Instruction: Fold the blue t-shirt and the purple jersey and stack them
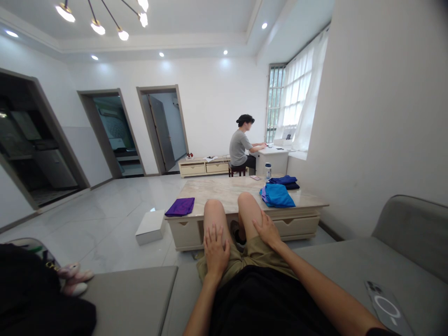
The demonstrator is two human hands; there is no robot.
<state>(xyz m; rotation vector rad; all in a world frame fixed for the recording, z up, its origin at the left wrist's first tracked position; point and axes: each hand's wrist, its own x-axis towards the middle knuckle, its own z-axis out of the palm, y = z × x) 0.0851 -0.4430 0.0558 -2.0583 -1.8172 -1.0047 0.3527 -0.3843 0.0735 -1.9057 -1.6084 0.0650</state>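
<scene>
My left hand (216, 252) lies flat on my left thigh, its fingers spread and holding nothing. On the other thigh, near the knee, rests my right hand (266, 229), fingers stretched out over the skin and also without anything in it. Beyond my knees stands a low marble-topped table (227, 186). A folded purple cloth (180, 206) lies on its left end. Toward the right end sits a bright blue folded cloth (279, 195), with a dark blue folded cloth (285, 180) behind it and a bottle (268, 171) close by.
A white box (150, 227) is on the floor left of the table. On the grey sofa (133, 298) lie a phone (387, 305) at right and a black bag or garment (38, 294) at left. A person (241, 144) sits at a white desk (271, 161) by the window.
</scene>
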